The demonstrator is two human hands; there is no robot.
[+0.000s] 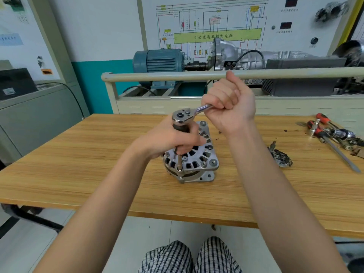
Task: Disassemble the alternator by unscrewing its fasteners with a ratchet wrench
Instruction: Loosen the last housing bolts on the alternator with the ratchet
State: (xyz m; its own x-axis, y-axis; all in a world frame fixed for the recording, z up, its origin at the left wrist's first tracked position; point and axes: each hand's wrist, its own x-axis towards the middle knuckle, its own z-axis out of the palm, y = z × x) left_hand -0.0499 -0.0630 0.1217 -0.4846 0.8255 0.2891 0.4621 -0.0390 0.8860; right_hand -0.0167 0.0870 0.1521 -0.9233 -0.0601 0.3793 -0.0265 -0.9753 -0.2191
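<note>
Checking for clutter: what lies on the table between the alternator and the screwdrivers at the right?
In the head view, one removed dark part lies between alternator and screwdrivers.

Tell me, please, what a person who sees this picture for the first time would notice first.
The eye goes first to the two hands at the centre: the right hand grips the handle of a ratchet wrench, while the left hand holds its vertical extension, which stands on a fastener of the alternator on the wooden table. Next, loose tools lie at the table's right edge, and a blue-grey motor sits behind.
</note>
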